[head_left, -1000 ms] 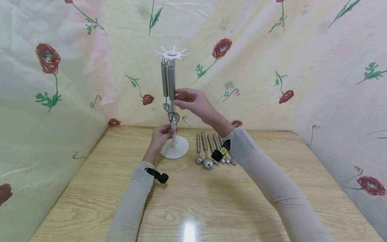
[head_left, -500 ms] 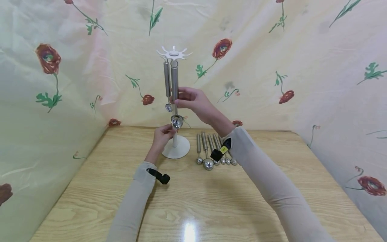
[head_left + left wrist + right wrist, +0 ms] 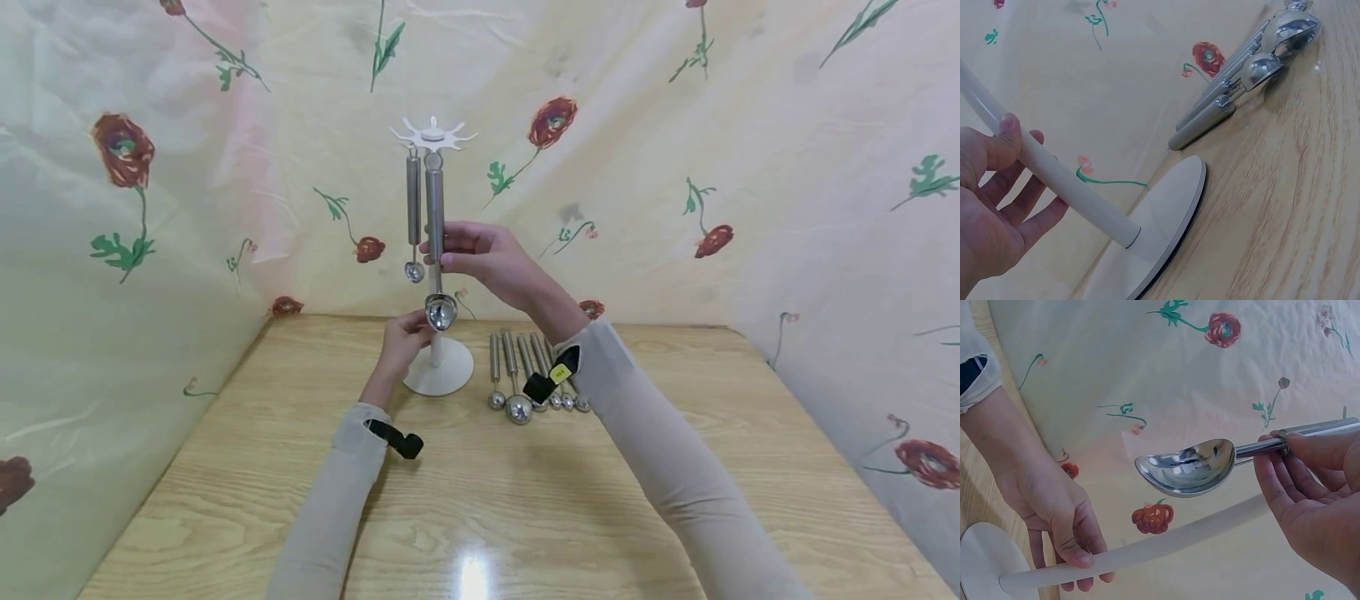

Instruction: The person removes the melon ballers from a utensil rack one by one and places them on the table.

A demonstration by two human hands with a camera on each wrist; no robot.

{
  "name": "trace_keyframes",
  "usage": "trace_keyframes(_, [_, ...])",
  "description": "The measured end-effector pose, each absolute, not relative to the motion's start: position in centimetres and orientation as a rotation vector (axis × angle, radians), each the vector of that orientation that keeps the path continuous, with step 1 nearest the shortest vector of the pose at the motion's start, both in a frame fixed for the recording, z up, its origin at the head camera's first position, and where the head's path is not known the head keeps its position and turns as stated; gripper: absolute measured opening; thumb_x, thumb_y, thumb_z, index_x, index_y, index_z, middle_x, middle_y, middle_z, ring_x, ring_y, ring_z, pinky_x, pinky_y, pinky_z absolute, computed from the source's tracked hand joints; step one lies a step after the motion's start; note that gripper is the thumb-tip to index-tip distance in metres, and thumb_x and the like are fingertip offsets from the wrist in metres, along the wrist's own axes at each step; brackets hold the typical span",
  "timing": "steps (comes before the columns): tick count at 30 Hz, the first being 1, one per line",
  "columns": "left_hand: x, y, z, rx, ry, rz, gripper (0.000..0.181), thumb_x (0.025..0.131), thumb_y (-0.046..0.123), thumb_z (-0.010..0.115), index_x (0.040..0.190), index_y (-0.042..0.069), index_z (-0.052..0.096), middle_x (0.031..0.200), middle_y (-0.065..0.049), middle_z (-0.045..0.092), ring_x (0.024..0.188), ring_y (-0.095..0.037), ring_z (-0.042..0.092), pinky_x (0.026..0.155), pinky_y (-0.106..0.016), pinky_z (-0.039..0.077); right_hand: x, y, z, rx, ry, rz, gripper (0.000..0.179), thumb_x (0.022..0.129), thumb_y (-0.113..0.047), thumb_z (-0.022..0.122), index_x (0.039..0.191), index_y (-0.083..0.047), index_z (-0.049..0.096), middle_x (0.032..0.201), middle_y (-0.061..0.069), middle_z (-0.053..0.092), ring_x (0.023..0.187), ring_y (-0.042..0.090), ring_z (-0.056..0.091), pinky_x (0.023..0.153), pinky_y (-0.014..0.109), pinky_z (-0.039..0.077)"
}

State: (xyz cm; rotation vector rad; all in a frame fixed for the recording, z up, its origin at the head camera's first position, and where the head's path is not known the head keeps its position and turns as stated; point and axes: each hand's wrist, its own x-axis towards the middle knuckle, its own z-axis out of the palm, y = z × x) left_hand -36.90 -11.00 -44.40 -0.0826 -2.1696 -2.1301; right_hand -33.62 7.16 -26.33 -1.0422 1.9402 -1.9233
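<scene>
A white stand (image 3: 453,379) with a round base and a top ring of arms (image 3: 432,134) stands at the back of the table. My left hand (image 3: 399,343) grips its pole (image 3: 1079,187) low down, thumb in front and fingers behind. The right hand (image 3: 491,258) pinches a steel ice cream scoop (image 3: 1188,465) at the lower end of its handle. This scoop hangs upright, bowl down, its end ring right at one of the arms. To its left a smaller-bowled steel scoop (image 3: 414,200) hangs from another arm, untouched.
Several more steel scoops (image 3: 518,408) lie side by side on the wooden table (image 3: 600,500), right of the base, partly hidden by the right wrist. A flowered cloth (image 3: 637,167) forms the back and side walls close behind the stand.
The right hand's fingers have closed round the scoop's handle. The stand top and hanging scoops have shifted slightly right, and the held scoop's bowl sits a little lower. The left hand stays on the pole.
</scene>
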Motion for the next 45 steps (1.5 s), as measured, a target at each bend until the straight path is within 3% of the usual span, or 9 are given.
trace_keyframes(14, [-36.8, -11.1, -44.4, -0.096, -2.179, -2.144, 0.031, 0.097, 0.002, 0.066, 0.128, 0.001, 0.068, 0.122, -0.02, 0.072, 0.099, -0.016, 0.067, 0.098, -0.038, 0.061, -33.4, 7.2, -25.3, -1.065, 1.913, -1.981, 0.041, 0.097, 0.009, 0.059, 0.138, 0.005, 0.056, 0.118, 0.01, 0.073, 0.107, 0.02, 0.068, 0.101, 0.035, 0.057])
trace_keyframes(21, [-36.6, -10.9, -44.3, -0.078, -2.184, -2.16, 0.035, 0.098, 0.003, 0.065, 0.133, 0.003, 0.065, 0.13, -0.021, 0.068, 0.108, -0.021, 0.066, 0.1, -0.037, 0.06, -33.1, 7.9, -25.5, -1.021, 1.953, -1.982, 0.043, 0.095, 0.009, 0.063, 0.137, 0.006, 0.058, 0.118, 0.014, 0.073, 0.106, 0.02, 0.07, 0.1, 0.034, 0.058])
trace_keyframes(30, [-36.6, -10.9, -44.3, -0.111, -2.14, -2.176, 0.033, 0.098, 0.005, 0.067, 0.131, 0.0, 0.066, 0.126, -0.023, 0.07, 0.094, -0.009, 0.066, 0.098, -0.038, 0.061, -33.0, 9.8, -27.2, -0.898, 2.123, -1.91, 0.035, 0.093, 0.003, 0.07, 0.127, 0.002, 0.066, 0.11, 0.013, 0.073, 0.107, 0.029, 0.07, 0.099, 0.037, 0.059])
trace_keyframes(37, [-36.8, -11.0, -44.3, -0.092, -2.168, -2.181, 0.033, 0.099, 0.008, 0.066, 0.132, 0.004, 0.067, 0.13, -0.025, 0.066, 0.1, -0.013, 0.068, 0.101, -0.039, 0.059, -33.6, 11.9, -29.4, -0.781, 2.194, -1.89, 0.028, 0.09, 0.001, 0.074, 0.118, 0.0, 0.07, 0.1, 0.004, 0.074, 0.096, 0.021, 0.071, 0.092, 0.035, 0.061])
trace_keyframes(45, [-36.8, -11.0, -44.2, -0.082, -2.185, -2.199, 0.034, 0.1, 0.01, 0.066, 0.134, 0.005, 0.066, 0.132, -0.024, 0.066, 0.106, -0.017, 0.068, 0.103, -0.039, 0.058, -34.1, 14.7, -31.5, -0.63, 2.274, -1.834, 0.032, 0.089, 0.0, 0.075, 0.12, 0.003, 0.066, 0.096, 0.001, 0.072, 0.089, 0.016, 0.07, 0.088, 0.035, 0.062])
